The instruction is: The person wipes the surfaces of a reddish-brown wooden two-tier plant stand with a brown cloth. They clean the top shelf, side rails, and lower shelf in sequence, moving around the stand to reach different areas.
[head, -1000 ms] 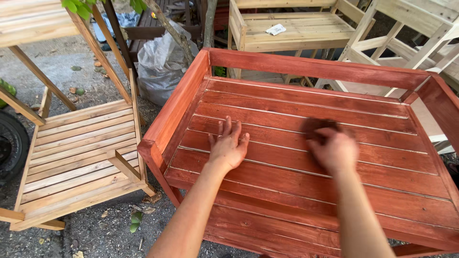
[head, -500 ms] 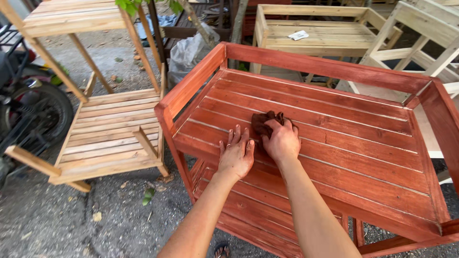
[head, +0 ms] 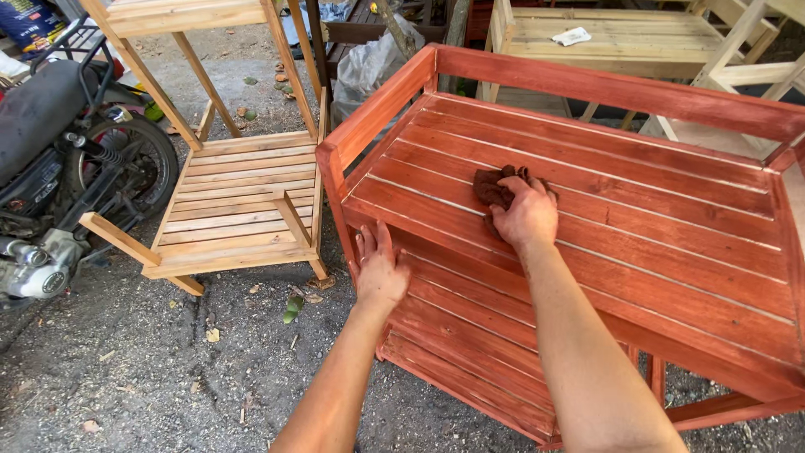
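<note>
A red-brown stained wooden slatted rack (head: 637,92) lies tilted in front of me. My right hand (head: 527,214) presses a dark brown rag (head: 496,184) onto the slats near the rack's left side. My left hand (head: 379,267) rests flat with fingers together on a lower slat at the rack's left edge, holding nothing.
An unstained wooden shelf frame (head: 239,201) lies on the gravel to the left. A motorbike (head: 59,159) stands at the far left. More bare wooden furniture (head: 620,33) is behind the rack, and a grey plastic bag (head: 369,63) sits at the back.
My right hand with the rag has slid left across the slats. My left hand has moved down and left to the rack's edge. The view has shifted right to left.
</note>
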A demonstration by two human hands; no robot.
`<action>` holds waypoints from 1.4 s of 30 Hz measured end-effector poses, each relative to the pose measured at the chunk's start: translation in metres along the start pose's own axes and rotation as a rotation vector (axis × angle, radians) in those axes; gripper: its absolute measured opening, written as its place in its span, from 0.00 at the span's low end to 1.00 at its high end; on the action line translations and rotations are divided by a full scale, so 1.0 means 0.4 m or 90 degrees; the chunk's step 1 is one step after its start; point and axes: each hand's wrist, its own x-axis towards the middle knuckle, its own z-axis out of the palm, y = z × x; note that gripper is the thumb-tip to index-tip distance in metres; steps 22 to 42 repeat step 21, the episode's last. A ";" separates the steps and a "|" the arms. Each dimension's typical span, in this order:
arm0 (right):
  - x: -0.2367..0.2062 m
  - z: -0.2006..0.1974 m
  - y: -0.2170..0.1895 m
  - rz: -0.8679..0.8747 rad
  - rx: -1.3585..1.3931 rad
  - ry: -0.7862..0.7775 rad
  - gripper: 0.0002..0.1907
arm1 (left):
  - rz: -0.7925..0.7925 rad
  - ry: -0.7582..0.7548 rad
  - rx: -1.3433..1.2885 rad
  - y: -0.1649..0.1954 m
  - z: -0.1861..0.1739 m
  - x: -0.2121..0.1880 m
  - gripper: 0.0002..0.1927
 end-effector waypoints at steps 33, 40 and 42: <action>-0.162 0.035 -0.190 -0.072 -0.040 0.035 0.22 | -0.035 -0.158 -0.060 -0.188 -0.028 0.087 0.60; -0.162 0.035 -0.190 -0.072 -0.040 0.035 0.22 | -0.035 -0.158 -0.060 -0.188 -0.028 0.087 0.60; -0.162 0.035 -0.190 -0.072 -0.040 0.035 0.22 | -0.035 -0.158 -0.060 -0.188 -0.028 0.087 0.60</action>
